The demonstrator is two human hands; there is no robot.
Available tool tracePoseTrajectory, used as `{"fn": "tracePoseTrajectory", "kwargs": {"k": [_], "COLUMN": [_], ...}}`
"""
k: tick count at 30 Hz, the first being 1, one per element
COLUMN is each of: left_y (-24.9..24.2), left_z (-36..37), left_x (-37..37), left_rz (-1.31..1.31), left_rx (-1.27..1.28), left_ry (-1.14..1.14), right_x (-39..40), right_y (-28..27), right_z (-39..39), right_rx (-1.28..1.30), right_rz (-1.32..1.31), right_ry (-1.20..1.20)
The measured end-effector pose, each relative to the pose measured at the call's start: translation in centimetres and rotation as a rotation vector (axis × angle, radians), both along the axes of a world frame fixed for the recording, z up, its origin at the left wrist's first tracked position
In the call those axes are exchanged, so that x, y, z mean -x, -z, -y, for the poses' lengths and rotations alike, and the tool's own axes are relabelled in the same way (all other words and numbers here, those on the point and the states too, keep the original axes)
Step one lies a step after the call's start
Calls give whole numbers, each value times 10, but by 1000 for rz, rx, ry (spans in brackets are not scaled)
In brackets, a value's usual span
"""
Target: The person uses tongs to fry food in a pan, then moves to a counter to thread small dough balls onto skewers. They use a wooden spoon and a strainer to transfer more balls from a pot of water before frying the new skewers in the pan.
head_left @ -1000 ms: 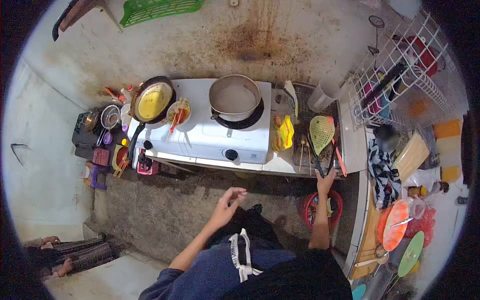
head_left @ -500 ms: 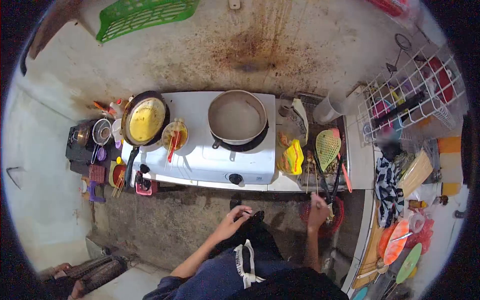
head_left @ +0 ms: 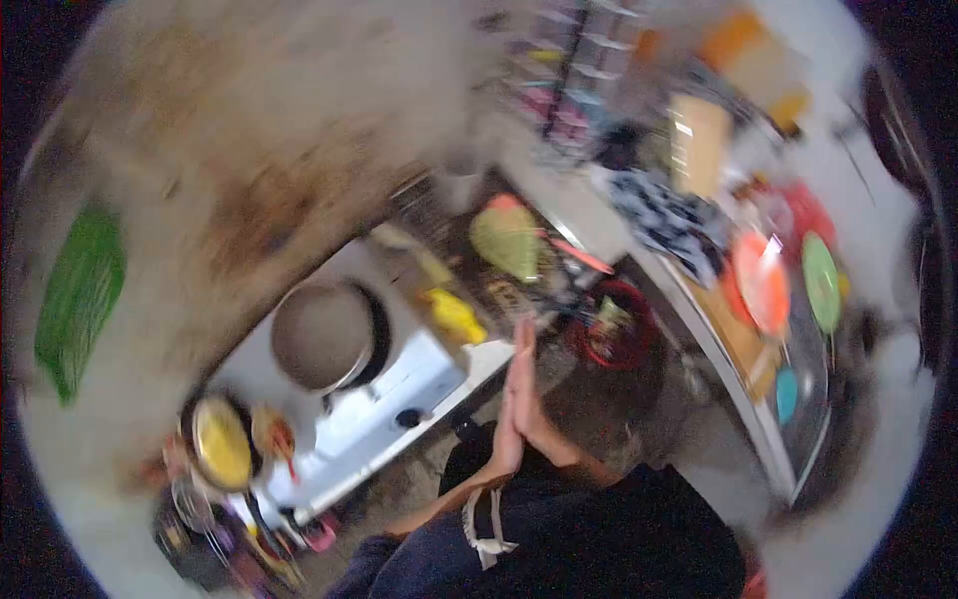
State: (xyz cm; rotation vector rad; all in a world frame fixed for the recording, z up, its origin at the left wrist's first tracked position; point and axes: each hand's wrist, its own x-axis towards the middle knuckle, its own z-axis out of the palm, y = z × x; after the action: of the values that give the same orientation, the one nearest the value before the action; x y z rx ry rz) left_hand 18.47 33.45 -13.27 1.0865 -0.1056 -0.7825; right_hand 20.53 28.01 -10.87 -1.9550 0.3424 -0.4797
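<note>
Palm against palm, my left hand [head_left: 508, 431] and my right hand [head_left: 528, 394] meet in front of the counter's edge. Their fingers are stretched out straight, and I see nothing held between them. Beyond the fingertips lies a yellow packet [head_left: 456, 314], at the right end of the white stove [head_left: 399, 384]. A green perforated strainer [head_left: 504, 238] rests on the counter farther back. To the right of my hands, lower down, is a red basket [head_left: 651, 324] with pale scraps inside. Motion blurs much of the view.
A deep grey pan [head_left: 321, 334] sits on the stove. Left of it is a frying pan [head_left: 192, 439] holding something yellow, beside a small bowl [head_left: 271, 431] with a red-handled utensil. At right, a side counter [head_left: 733, 364] carries an orange plate [head_left: 760, 285] and a patterned cloth [head_left: 664, 215].
My view has turned to the right, so the stove now appears slanted and lower left. My hands, apart before, have come together palm to palm.
</note>
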Motion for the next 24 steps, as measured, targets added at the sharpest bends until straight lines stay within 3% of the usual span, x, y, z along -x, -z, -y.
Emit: {"fn": "tracePoseTrajectory", "kwargs": {"k": [2, 3, 5, 6, 7, 9, 10, 11, 14, 15, 16, 18, 20, 22, 24], "left_y": [4, 1, -6, -34, -42, -51, -52, -51, -88, -106, -121, -147, -166, -195, -181], "left_z": [29, 42, 62, 77, 92, 116, 129, 143, 193, 211, 233, 314, 375, 438, 508], "left_x": [3, 5, -22, -18, -6, 35, 54, 69, 96, 97, 93, 75, 81, 92, 95], "left_rz": [113, 148, -262, -91, -90, -109, -116, -172, -241, -88, 71, 686, 1003, 1205, 1536], "left_rx": [278, 419, 781, 482, 487, 373, 314, 129, 291, 332, 376, 294, 354, 295, 354], "left_ry": [-144, -236, 106, 109, 147, 308, 383, 469, 656, 828, 995, 1260, 981, 870, 724], "right_x": [19, 30, 43, 43, 53, 93, 108, 121, 175, 192, 210, 264, 297, 304, 300], "right_y": [-18, -41, 7, -32, -42, -55, -52, -67, -88, -95, -113, -155, -177, -183, -177], "right_z": [16, 17, 23, 37, 60, 111, 138, 167, 254, 283, 306, 379, 448, 496, 536], "right_rx": [68, 221, 661, 902, 900, 372, 304, 436, 514, 466, 580, 656, 712, 807, 1113], "right_rz": [138, 82, -186, -465, -472, 35, 98, 87, 64, 117, 74, -82, -236, -289, -237], "right_ry": [25, 43, 22, 209, 248, 234, 273, 357, 475, 522, 610, 744, 778, 778, 651]}}
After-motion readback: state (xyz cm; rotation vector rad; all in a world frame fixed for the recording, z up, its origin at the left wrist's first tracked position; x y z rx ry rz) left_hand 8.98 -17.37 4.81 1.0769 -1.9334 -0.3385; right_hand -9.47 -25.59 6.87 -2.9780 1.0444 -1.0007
